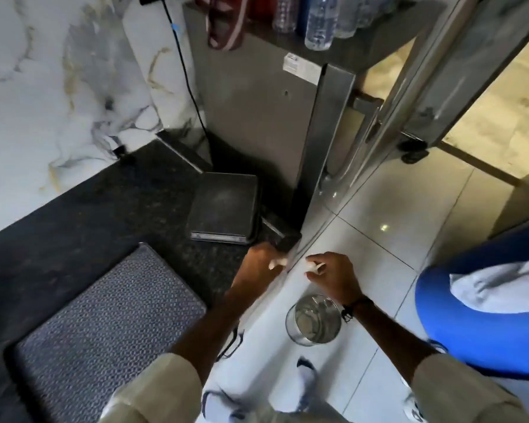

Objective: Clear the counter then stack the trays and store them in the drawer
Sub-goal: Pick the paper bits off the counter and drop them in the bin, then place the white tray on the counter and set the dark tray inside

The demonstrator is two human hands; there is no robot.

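On the black granite counter [83, 209], a stack of grey metal trays [223, 209] sits at the right end, beside the fridge. A larger dark-rimmed tray with a blue-grey speckled face [104, 315] lies at the near left. My left hand [261, 264] is at the counter's right edge, just below the metal trays, with its fingers closed on a small white scrap. My right hand [330, 274] hovers past the counter edge over the floor and pinches another small white scrap. What the scraps are cannot be made out.
A round steel bin [313, 320] stands on the white floor tiles under my right wrist. A steel fridge [257, 102] with bottles [319, 22] on top rises behind the trays. A blue seat with a white cloth [483, 306] is on the right. A black cable [185, 77] runs down the marble wall.
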